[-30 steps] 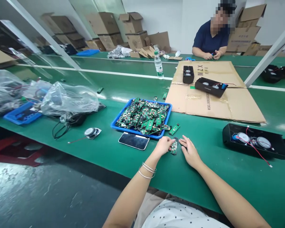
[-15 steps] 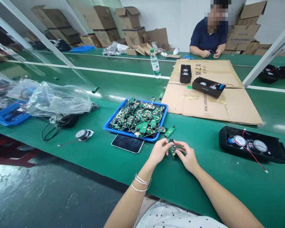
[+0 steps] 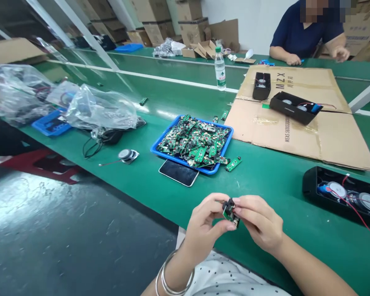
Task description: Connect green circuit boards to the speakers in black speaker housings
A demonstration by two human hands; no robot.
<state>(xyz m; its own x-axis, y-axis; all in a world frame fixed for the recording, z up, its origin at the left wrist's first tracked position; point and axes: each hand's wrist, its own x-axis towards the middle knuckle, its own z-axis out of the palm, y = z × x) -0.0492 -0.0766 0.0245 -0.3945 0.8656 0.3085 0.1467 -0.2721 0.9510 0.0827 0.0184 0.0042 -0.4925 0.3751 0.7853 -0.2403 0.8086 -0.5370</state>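
Observation:
A small green circuit board (image 3: 230, 211) with black parts is tilted between my two hands, above the near edge of the table. My left hand (image 3: 205, 218) pinches it between thumb and fingers from the left. From the other side, the thumb and fingers of my right hand (image 3: 260, 222) close on its right edge. Beyond them, a blue tray (image 3: 156, 151) is heaped with similar boards. One loose board (image 3: 233, 163) lies just right of the tray. A phone (image 3: 179, 172) rests against the tray's front edge.
To the right stands an open black speaker case (image 3: 310, 181) with wired drivers. Flat cardboard (image 3: 342, 139) carries two smaller cases. A water bottle (image 3: 220, 70), a loose speaker (image 3: 128, 155) and plastic bags (image 3: 101, 107) lie around the table. Across it sits a person (image 3: 305, 37).
Both hands have lifted the circuit board toward me and turned it on edge. My view has shifted, and the person opposite has moved one hand outward.

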